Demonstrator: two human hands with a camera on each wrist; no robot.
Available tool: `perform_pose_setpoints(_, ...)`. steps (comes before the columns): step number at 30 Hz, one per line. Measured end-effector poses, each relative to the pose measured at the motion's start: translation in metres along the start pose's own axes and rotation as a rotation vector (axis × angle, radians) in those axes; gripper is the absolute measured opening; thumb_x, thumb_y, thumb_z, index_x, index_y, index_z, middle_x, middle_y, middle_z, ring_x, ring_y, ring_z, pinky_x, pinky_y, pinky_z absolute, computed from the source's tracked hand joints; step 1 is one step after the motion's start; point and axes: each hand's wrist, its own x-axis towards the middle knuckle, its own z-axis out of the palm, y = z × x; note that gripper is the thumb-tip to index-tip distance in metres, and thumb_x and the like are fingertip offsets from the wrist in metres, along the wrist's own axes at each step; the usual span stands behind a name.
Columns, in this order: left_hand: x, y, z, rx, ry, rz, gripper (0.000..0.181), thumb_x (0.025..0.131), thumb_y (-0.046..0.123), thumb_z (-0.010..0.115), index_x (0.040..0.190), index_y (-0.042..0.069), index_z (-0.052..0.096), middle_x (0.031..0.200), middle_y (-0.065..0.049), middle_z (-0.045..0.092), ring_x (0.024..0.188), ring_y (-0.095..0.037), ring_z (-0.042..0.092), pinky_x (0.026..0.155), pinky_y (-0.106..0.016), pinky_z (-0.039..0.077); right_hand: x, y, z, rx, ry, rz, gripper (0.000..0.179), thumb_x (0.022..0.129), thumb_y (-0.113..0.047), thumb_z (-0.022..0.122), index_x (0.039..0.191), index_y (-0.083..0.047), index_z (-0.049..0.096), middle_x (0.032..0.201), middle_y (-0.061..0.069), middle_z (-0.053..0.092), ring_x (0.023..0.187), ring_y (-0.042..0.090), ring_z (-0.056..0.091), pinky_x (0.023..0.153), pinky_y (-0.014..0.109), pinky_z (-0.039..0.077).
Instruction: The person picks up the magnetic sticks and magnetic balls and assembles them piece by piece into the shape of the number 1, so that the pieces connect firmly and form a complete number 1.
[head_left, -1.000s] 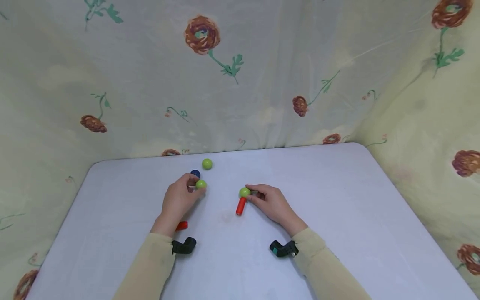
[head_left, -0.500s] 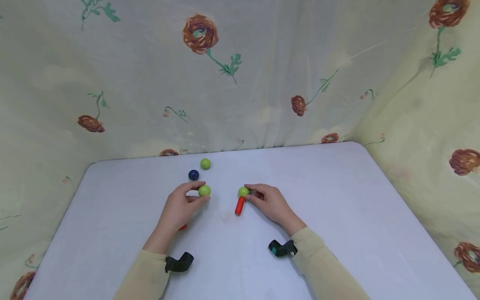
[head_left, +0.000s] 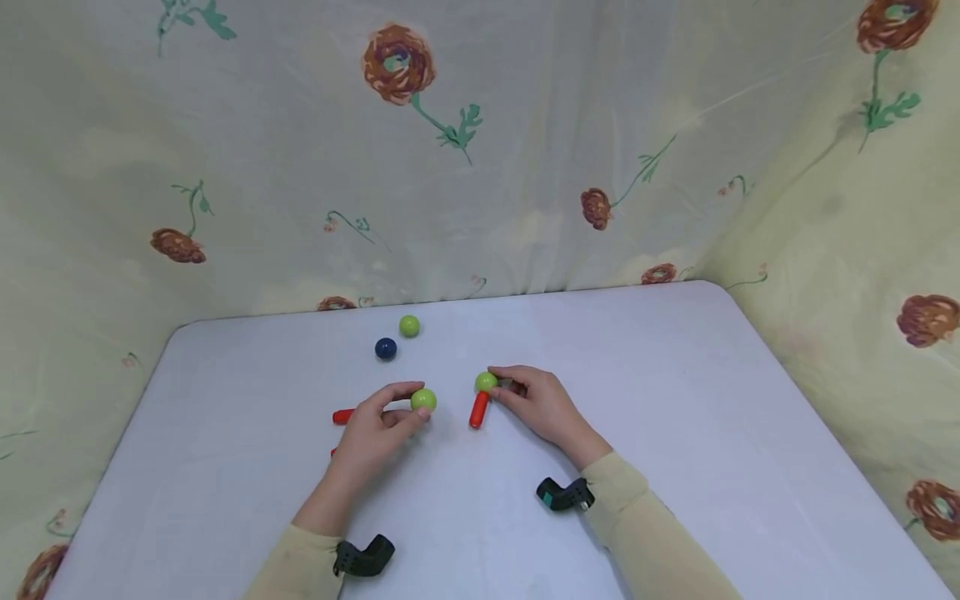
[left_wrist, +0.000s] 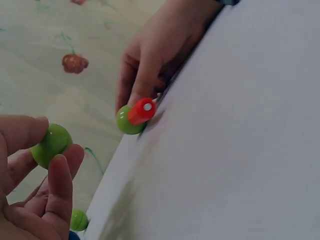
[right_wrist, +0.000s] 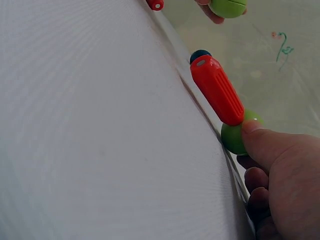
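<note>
In the head view my left hand (head_left: pixel 372 437) pinches a green ball (head_left: pixel 423 401) between thumb and fingers. The left wrist view shows that ball (left_wrist: pixel 52 145) raised above the table. My right hand (head_left: pixel 549 408) pinches another green ball (head_left: pixel 486 381) at its right side. A ridged red rod (head_left: pixel 478 411) meets this second ball at one end and points toward the person. Its free end carries a small pale tip, visible in both wrist views; the right wrist view shows the rod's grooved side (right_wrist: pixel 218 92). A gap separates the two hands.
A dark blue ball (head_left: pixel 386 349) and a third green ball (head_left: pixel 408 326) lie near the back edge of the white table (head_left: pixel 675 400). A red rod (head_left: pixel 342 417) and a second red piece (head_left: pixel 333 452) show partly behind the left hand. Flowered cloth (head_left: pixel 480 217) hangs around the table.
My left hand has drawn its green ball away from the blue ball, toward the person and to the right. The blue ball and a red rod are uncovered. My right hand stays nearly still.
</note>
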Motion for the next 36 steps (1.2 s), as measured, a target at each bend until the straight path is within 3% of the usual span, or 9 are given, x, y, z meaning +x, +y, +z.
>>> perform_pose_setpoints(8,-0.004,-0.013,0.021,-0.013,-0.052,0.038,0.037,0.085,0.038,0.079,0.119,0.03,0.066,0.115,0.005,0.064,0.071,-0.021,0.065,0.065,-0.03,0.054,0.0,0.001,-0.001,0.014,-0.011,0.03,0.037,0.092,-0.034,0.072,0.127,-0.022,0.069,0.093,-0.014,0.065,0.075,0.011,0.054,0.065,0.029,0.048)
perform_pose_setpoints(16,-0.006,-0.02,0.025,0.002,-0.086,0.067,0.036,0.082,0.039,0.081,0.112,0.023,0.067,0.099,0.003,0.068,0.075,-0.014,0.069,0.071,-0.03,0.055,0.0,0.003,0.001,0.017,-0.025,0.021,0.037,0.092,-0.034,0.071,0.128,-0.024,0.068,0.09,-0.014,0.064,0.075,0.011,0.055,0.065,0.028,0.049)
perform_pose_setpoints(19,-0.006,-0.021,0.026,0.034,-0.091,0.079,0.036,0.082,0.04,0.081,0.11,0.023,0.067,0.092,0.004,0.07,0.076,-0.013,0.069,0.072,-0.03,0.055,0.0,0.002,0.0,0.012,-0.022,0.024,0.037,0.092,-0.034,0.072,0.127,-0.024,0.068,0.09,-0.015,0.064,0.074,0.01,0.055,0.065,0.028,0.049)
perform_pose_setpoints(28,-0.005,-0.023,0.029,0.122,-0.078,0.163,0.033,0.08,0.04,0.082,0.106,0.024,0.068,0.102,0.007,0.069,0.084,-0.008,0.068,0.074,-0.028,0.055,0.0,0.0,-0.002,0.002,-0.018,0.043,0.038,0.091,-0.033,0.073,0.127,-0.022,0.069,0.09,-0.014,0.064,0.074,0.011,0.055,0.066,0.028,0.049)
perform_pose_setpoints(36,-0.005,-0.024,0.034,0.331,-0.072,0.286,0.028,0.08,0.04,0.082,0.103,0.033,0.069,0.091,0.022,0.065,0.077,-0.005,0.057,0.062,-0.025,0.046,0.0,0.001,-0.002,0.009,-0.013,0.04,0.038,0.091,-0.034,0.072,0.127,-0.022,0.069,0.089,-0.014,0.064,0.074,0.01,0.054,0.066,0.028,0.048)
